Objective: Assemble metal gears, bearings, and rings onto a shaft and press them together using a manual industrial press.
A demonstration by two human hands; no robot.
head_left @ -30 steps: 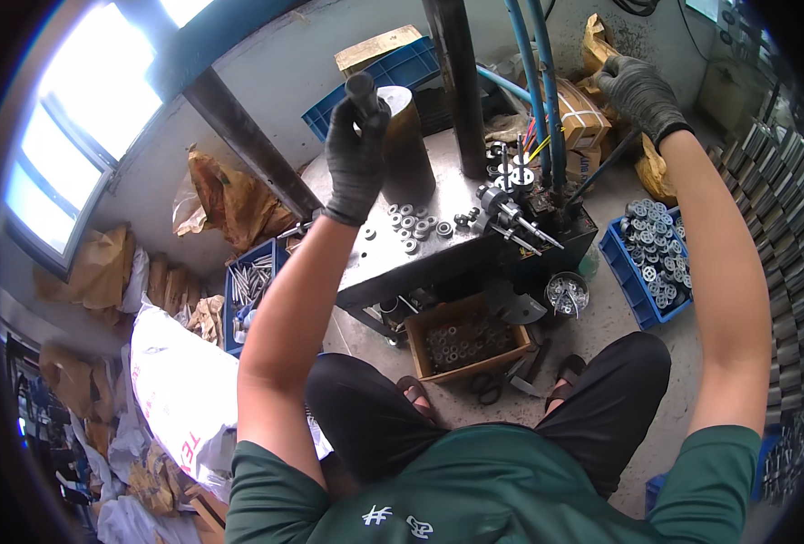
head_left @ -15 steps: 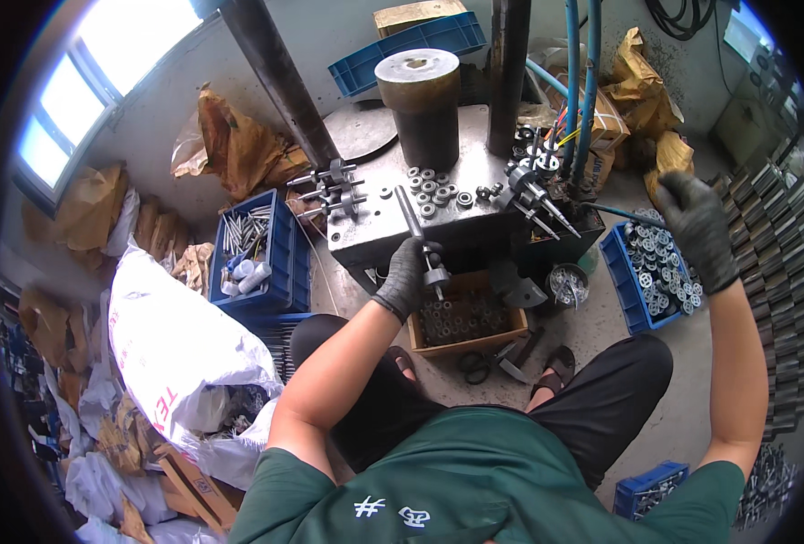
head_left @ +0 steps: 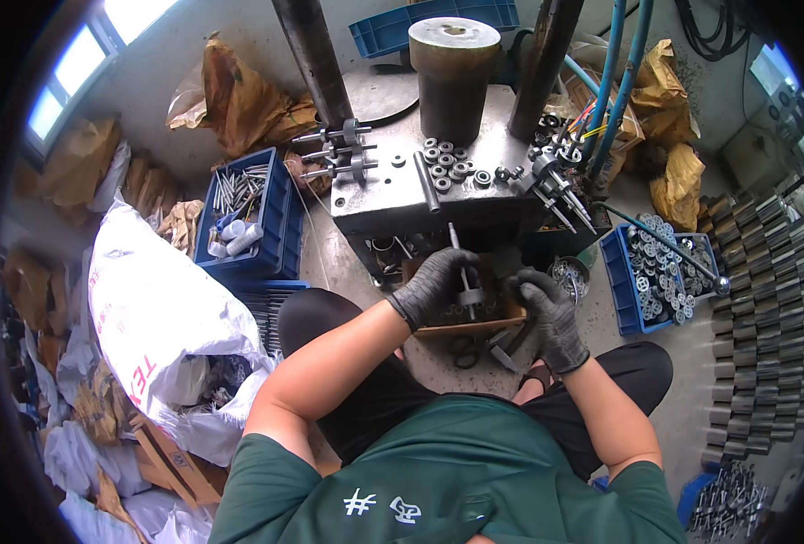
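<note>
1. The left hand (head_left: 431, 283), in a dark grey knit glove, grips a slim silver metal shaft with a grey disc (head_left: 471, 296) — upright-leaning, above the brown rectangular box (head_left: 482, 330).
2. The similarly gloved right hand (head_left: 551, 319) is just right of it, fingers curled — whether holding anything, I cannot tell.
3. Farther off, a grey metal cylinder (head_left: 426, 183) lies beside small steel rings (head_left: 442, 170) on the silver metal-topped bench (head_left: 379, 198).

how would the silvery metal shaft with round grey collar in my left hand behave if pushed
The shaft looks rigid, being straight metal. Pushed sideways, it might roll in a curve, its round collar sitting nearer one end. The thick collar probably makes it heavy.
</note>
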